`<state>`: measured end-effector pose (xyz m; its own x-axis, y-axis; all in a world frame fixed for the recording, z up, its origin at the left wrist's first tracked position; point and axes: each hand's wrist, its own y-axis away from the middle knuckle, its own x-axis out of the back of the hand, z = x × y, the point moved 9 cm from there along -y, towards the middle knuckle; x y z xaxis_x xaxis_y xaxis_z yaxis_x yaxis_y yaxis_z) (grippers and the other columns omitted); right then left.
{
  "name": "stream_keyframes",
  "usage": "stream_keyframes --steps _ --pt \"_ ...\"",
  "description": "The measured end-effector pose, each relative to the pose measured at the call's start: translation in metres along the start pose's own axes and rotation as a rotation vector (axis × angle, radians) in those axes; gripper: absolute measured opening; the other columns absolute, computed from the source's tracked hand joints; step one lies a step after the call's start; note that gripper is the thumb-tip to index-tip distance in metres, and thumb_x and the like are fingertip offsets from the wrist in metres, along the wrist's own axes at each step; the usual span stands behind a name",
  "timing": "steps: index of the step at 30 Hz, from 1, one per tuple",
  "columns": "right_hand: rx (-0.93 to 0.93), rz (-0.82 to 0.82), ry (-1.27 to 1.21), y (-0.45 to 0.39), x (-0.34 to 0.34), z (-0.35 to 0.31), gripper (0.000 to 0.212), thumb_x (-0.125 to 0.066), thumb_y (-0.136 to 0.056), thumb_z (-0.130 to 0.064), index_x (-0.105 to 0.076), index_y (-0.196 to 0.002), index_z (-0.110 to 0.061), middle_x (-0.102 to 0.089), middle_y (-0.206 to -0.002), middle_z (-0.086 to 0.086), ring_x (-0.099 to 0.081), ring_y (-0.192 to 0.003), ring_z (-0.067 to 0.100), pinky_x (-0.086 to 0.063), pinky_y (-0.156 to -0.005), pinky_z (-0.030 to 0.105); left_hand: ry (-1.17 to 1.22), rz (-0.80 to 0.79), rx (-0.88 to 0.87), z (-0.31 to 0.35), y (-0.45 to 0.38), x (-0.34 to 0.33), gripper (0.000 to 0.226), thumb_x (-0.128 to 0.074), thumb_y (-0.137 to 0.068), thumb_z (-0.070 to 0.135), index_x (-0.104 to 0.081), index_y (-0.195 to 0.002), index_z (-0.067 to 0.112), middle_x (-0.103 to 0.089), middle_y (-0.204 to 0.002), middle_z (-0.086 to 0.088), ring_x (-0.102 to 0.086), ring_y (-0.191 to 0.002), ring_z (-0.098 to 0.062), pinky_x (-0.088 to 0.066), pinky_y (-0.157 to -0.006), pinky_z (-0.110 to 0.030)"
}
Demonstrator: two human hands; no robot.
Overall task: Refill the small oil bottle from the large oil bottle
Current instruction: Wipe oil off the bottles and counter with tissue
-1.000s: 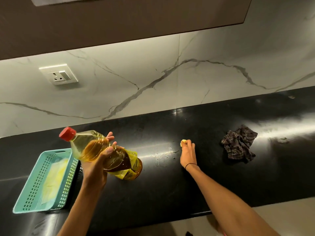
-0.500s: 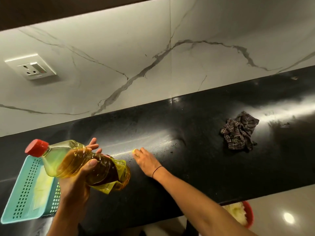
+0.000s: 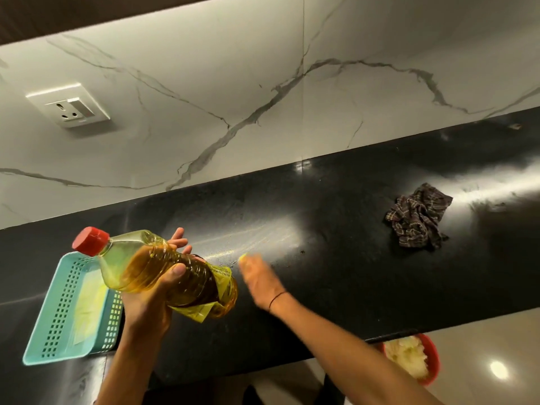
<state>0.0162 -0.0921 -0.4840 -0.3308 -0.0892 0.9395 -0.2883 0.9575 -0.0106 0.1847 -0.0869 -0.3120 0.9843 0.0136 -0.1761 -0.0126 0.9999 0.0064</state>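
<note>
My left hand (image 3: 149,299) grips the large oil bottle (image 3: 163,273) round its middle and holds it tilted above the black counter (image 3: 336,273). The red cap (image 3: 90,240) is on and points up to the left. The bottle is part full of amber oil, and a loose yellow label hangs at its base. My right hand (image 3: 261,280) is blurred, low over the counter just right of the bottle's base, with a small yellow piece (image 3: 242,256) at its fingertips. No small oil bottle shows in this view.
A teal perforated basket (image 3: 43,340) with a pale sheet inside sits at the counter's left front edge, under the bottle's neck. A crumpled dark checked cloth (image 3: 415,219) lies at the right. A red bowl (image 3: 432,361) of white stuff stands below the counter edge. A wall socket (image 3: 70,108) is on the marble backsplash.
My right hand has slid left along the counter with the yellow piece, from mid-counter to beside the bottle's base. My left hand keeps the bottle tilted much as before.
</note>
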Motion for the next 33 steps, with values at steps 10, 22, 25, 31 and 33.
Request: stream_keyframes --steps 10,22,25,31,33 --pt "-0.049 0.071 0.218 0.020 0.048 0.113 0.050 -0.034 -0.103 0.000 -0.035 -0.153 -0.006 -0.041 -0.153 0.013 -0.043 -0.133 0.027 -0.029 -0.117 0.031 -0.030 0.037 -0.019 0.012 0.009 0.026 0.065 -0.059 -0.078 0.004 -0.050 -0.139 -0.015 -0.069 -0.143 -0.004 -0.065 -0.134 -0.032 -0.055 -0.108 -0.048" --pt "0.287 -0.136 0.005 0.057 -0.030 -0.041 0.048 -0.049 -0.098 0.001 -0.042 -0.146 0.005 -0.047 -0.142 0.022 -0.050 -0.123 0.034 -0.046 -0.109 0.041 -0.037 -0.023 -0.035 0.008 0.003 0.012 0.063 -0.059 -0.078 -0.001 -0.048 -0.137 -0.019 -0.071 -0.138 -0.006 -0.063 -0.137 -0.034 -0.057 -0.108 -0.042" --pt "0.365 -0.165 0.043 0.078 -0.033 -0.029 0.053 -0.056 -0.096 -0.002 -0.045 -0.148 0.004 -0.054 -0.140 0.019 -0.055 -0.120 0.032 -0.050 -0.106 0.037 -0.033 -0.045 -0.041 0.007 -0.001 0.007 0.064 -0.058 -0.079 -0.001 -0.046 -0.139 -0.018 -0.069 -0.142 -0.007 -0.064 -0.135 -0.032 -0.057 -0.107 -0.043" --pt "-0.124 0.245 0.206 0.058 0.077 0.130 0.053 -0.065 -0.082 0.016 -0.058 -0.134 0.010 -0.063 -0.130 0.025 -0.064 -0.112 0.039 -0.053 -0.102 0.041 -0.030 -0.069 -0.016 -0.002 -0.001 0.003 0.062 -0.060 -0.080 0.000 -0.047 -0.139 -0.017 -0.069 -0.143 -0.007 -0.061 -0.139 -0.034 -0.054 -0.110 -0.048" --pt "-0.381 0.249 0.139 0.068 0.093 0.180 0.048 -0.058 -0.091 0.012 -0.055 -0.138 0.005 -0.057 -0.134 0.020 -0.058 -0.114 0.035 -0.051 -0.101 0.039 -0.027 -0.080 -0.014 -0.004 -0.002 0.000 0.062 -0.061 -0.081 0.001 -0.048 -0.139 -0.016 -0.070 -0.141 -0.005 -0.059 -0.140 -0.035 -0.053 -0.111 -0.050"
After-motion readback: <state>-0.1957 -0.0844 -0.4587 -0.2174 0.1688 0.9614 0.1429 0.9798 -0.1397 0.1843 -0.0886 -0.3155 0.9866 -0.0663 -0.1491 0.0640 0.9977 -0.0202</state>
